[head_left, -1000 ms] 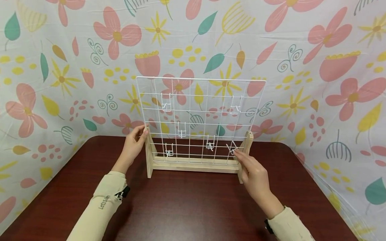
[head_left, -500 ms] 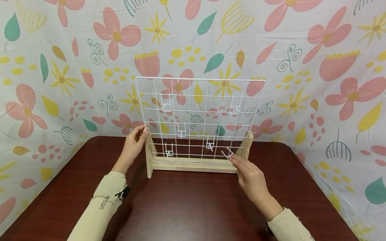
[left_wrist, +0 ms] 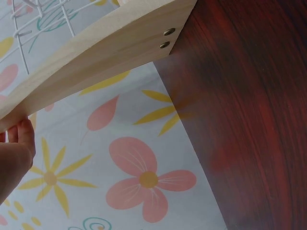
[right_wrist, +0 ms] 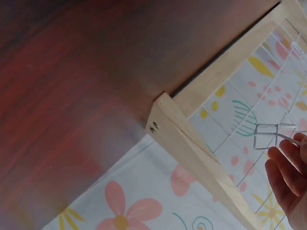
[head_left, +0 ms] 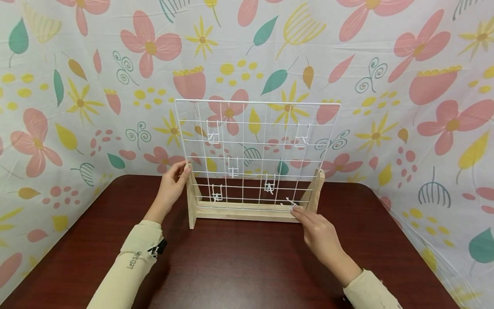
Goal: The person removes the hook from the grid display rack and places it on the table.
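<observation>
A white wire grid panel [head_left: 254,101] stands upright in a pale wooden stand [head_left: 247,214]. At the top of the stand's left upright, my left hand [head_left: 171,184] grips the wood with thumb and fingers; in the left wrist view its fingers [left_wrist: 25,136] reach the upright's edge. My right hand [head_left: 322,238] pinches a white wire hook [head_left: 288,204] in front of the grid's lower right. The right wrist view shows this hook's square frame [right_wrist: 265,136] sticking out past the fingertips. Part of the hook is hidden by the fingers.
Several similar white hooks hang on the grid, such as the upper left hook [head_left: 213,136], the upper right hook [head_left: 302,139] and the lower middle hook [head_left: 269,187]. Under the stand is a dark red wooden table [head_left: 231,266]. A flowered cloth [head_left: 96,86] hangs behind it.
My right hand has moved down and slightly left with the hook, which has tilted over toward the grid's bottom edge. The left hand has kept its grip on the upright.
</observation>
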A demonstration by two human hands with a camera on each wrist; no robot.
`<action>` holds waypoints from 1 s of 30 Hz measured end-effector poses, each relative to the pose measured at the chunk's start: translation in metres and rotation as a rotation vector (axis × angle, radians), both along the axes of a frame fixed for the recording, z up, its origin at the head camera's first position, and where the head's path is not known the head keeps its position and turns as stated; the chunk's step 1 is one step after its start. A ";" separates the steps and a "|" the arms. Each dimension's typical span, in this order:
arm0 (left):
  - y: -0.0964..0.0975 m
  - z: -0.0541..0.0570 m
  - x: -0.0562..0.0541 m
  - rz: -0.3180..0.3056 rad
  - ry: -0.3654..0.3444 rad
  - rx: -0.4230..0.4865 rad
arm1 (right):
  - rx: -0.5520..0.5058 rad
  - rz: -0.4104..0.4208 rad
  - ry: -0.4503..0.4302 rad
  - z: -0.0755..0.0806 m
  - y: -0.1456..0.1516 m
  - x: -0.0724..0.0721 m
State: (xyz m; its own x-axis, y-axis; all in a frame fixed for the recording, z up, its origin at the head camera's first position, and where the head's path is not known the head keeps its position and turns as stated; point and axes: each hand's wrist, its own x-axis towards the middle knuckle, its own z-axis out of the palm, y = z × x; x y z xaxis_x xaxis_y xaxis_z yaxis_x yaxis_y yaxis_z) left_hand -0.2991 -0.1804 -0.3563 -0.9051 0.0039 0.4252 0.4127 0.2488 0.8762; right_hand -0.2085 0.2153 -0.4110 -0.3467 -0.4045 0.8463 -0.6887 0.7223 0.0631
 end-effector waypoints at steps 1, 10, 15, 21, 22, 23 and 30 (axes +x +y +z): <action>0.000 0.000 0.000 0.001 0.000 -0.001 | 0.004 0.000 0.000 -0.001 0.000 0.000; 0.000 0.005 0.003 -0.012 -0.025 0.012 | 0.049 0.009 -0.029 -0.007 0.004 0.002; 0.006 0.020 0.017 -0.018 -0.037 0.009 | 0.087 0.015 -0.031 -0.012 0.005 0.002; 0.009 0.027 0.025 -0.013 -0.037 -0.001 | 0.147 0.011 -0.052 -0.018 0.004 0.003; 0.009 0.027 0.025 -0.015 -0.034 0.001 | 0.156 0.014 -0.055 -0.019 0.003 0.003; 0.009 0.027 0.024 -0.016 -0.032 0.002 | 0.163 0.020 -0.056 -0.020 0.003 0.004; 0.004 0.011 0.011 -0.012 0.016 0.008 | 0.227 0.026 -0.060 -0.022 0.001 0.005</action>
State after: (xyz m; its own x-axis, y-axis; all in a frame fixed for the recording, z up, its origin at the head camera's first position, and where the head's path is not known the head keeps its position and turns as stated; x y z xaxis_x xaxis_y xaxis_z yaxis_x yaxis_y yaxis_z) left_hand -0.2882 -0.1764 -0.3448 -0.8981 0.0113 0.4395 0.4294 0.2370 0.8714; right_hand -0.2032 0.2163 -0.4327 -0.3801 -0.5915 0.7110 -0.7145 0.6759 0.1803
